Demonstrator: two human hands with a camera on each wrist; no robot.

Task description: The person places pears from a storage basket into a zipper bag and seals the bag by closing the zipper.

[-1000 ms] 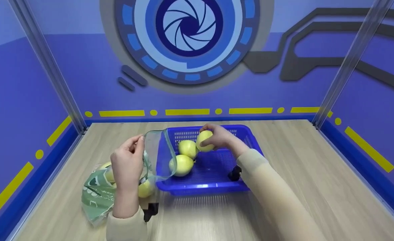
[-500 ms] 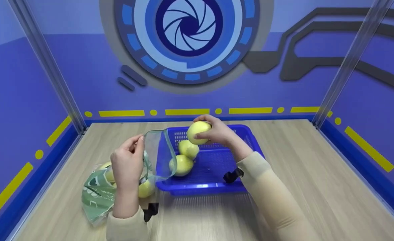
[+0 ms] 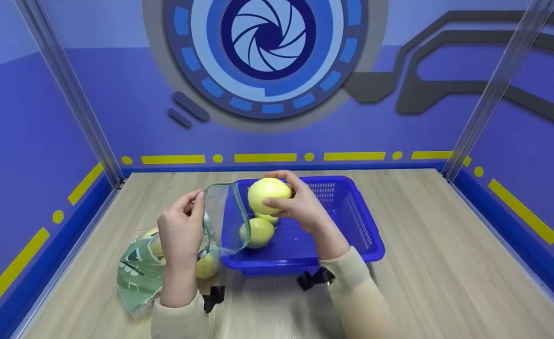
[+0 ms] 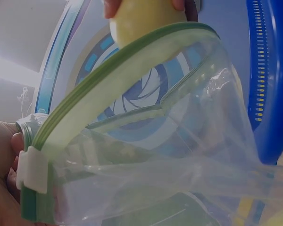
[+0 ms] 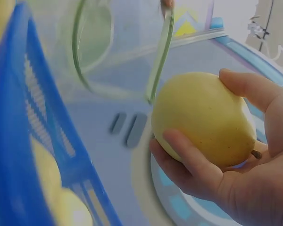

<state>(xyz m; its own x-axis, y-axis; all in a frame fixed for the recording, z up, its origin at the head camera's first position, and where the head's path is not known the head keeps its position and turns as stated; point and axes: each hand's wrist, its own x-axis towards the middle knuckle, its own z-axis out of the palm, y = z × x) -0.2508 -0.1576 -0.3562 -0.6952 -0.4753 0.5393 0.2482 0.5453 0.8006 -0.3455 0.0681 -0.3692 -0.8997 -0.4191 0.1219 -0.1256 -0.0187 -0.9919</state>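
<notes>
In the head view my right hand (image 3: 305, 205) grips a yellow pear (image 3: 267, 194) above the basket, just right of the bag's mouth. Its short stem shows in the right wrist view, with fingers and thumb curled round the pear (image 5: 203, 117). My left hand (image 3: 181, 233) pinches the rim of a clear zip bag (image 3: 227, 216) with green print, whose mouth gapes toward the pear. A white slider (image 4: 34, 170) sits on the zip beside the left fingers. Several pears are inside the bag, one of them a pear (image 3: 207, 266) low by my left wrist.
A blue slotted basket (image 3: 371, 245) stands on the wooden table (image 3: 437, 254). Inside it lie a pear (image 3: 259, 233) and another partly hidden behind the held one. The bag's rim overlaps the basket's left side. Blue printed walls (image 3: 277, 136) enclose the table.
My right hand has lifted the pear out of the basket and brought it left and nearer, toward the bag's mouth. The left hand holds the bag much as before.
</notes>
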